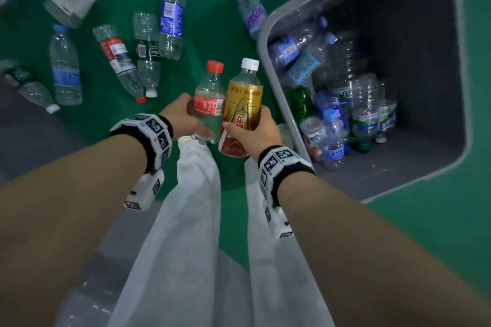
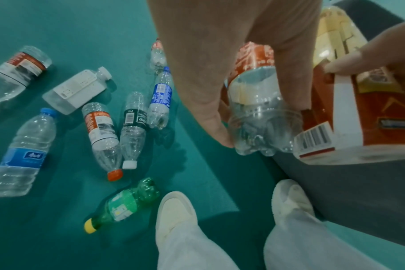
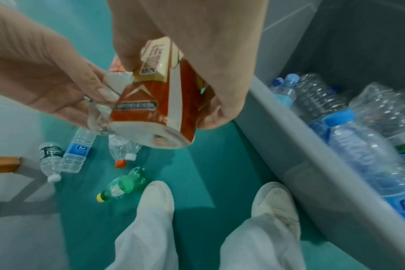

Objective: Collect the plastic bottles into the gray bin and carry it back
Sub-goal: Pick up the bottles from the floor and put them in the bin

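You held one bottle in each hand, both upright with caps up and their long axes near vertical, the two touching side by side above the green floor (image 1: pixel 218 8). Your left hand (image 1: pixel 183 117) had its grip wrapped round the lower body of the clear bottle (image 1: pixel 208 103) with the red cap; your right hand (image 1: pixel 255 133) had its grip curled round the lower half of the yellow and red bottle (image 1: pixel 243 103). The gray bin (image 1: pixel 265 42) stood just to the right of both hands, its open mouth tilted toward you, with many bottles already piled inside. Your right hand was the nearer one to the rim, so the yellow and red bottle looked the shorter carry; the clear bottle had to cross past it. Several more bottles, among them a blue-labelled one (image 1: pixel 172 12), lay flat on the floor to the left, well apart from the bin.
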